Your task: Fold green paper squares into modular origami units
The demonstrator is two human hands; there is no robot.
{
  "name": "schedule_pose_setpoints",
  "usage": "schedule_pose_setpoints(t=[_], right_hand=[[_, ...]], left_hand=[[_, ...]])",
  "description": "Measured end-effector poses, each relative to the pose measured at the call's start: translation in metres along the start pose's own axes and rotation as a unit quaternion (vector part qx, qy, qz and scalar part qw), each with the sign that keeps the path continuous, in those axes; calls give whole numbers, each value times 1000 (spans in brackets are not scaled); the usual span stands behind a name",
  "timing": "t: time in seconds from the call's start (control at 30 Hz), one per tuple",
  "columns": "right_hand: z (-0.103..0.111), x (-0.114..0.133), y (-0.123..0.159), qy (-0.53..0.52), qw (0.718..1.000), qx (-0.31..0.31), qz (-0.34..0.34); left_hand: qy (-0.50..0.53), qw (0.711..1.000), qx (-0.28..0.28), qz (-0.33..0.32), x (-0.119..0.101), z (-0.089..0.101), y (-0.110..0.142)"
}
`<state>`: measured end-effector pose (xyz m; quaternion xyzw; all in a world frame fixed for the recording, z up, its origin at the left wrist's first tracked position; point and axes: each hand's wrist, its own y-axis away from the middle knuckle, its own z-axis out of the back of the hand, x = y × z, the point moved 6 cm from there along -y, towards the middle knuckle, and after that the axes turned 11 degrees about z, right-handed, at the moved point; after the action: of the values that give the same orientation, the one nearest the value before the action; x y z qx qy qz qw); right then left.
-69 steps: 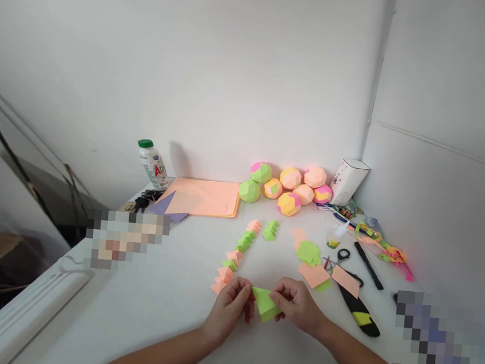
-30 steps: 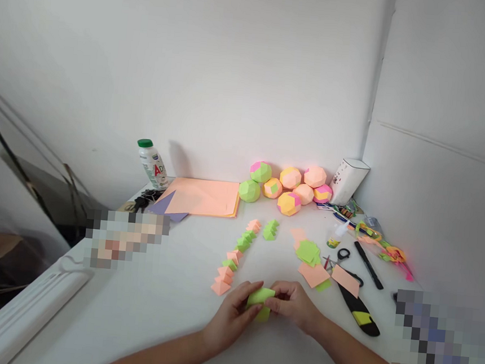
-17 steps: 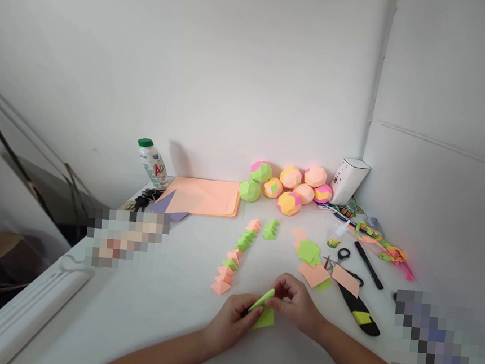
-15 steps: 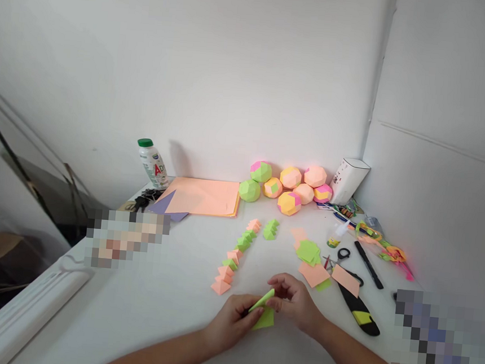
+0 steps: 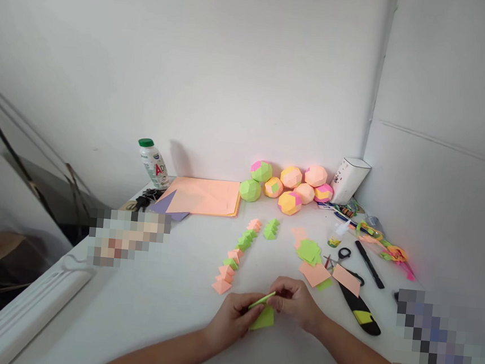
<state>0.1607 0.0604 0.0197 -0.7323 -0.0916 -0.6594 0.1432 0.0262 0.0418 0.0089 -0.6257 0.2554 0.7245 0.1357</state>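
Observation:
A small sheet of green paper [image 5: 264, 317] is partly folded at its upper edge. My left hand [image 5: 232, 320] pinches its left side between thumb and fingers. At the fold's right end, my right hand [image 5: 295, 304] has its thumb and fingers closed on the paper; the fingertips partly hide it. Just beyond my hands, a row of folded peach and green paper pieces [image 5: 244, 241] runs away from me, with a short green stack [image 5: 271, 229] beside it. Loose green paper pieces [image 5: 309, 251] and peach paper pieces [image 5: 315, 273] lie to the right.
Several faceted paper balls [image 5: 289, 203] sit against the wall by a white box [image 5: 350, 181]. Scissors [image 5: 344, 253], a glue bottle [image 5: 338, 234], a black and yellow cutter [image 5: 358, 311] and a black pen [image 5: 370, 264] lie right. Peach sheets [image 5: 203, 195] and a white bottle [image 5: 154, 166] stand back left.
The raised flap of the green paper has been folded down flatter. My right hand has moved slightly down, its fingers now closed on the fold.

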Motion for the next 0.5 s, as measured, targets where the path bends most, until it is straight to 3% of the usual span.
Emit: schedule_pose_setpoints(t=[0.5], right_hand=[[3, -3, 0, -14, 999, -26, -39]], left_hand=[[-2, 1000, 26, 2, 1, -2, 0]])
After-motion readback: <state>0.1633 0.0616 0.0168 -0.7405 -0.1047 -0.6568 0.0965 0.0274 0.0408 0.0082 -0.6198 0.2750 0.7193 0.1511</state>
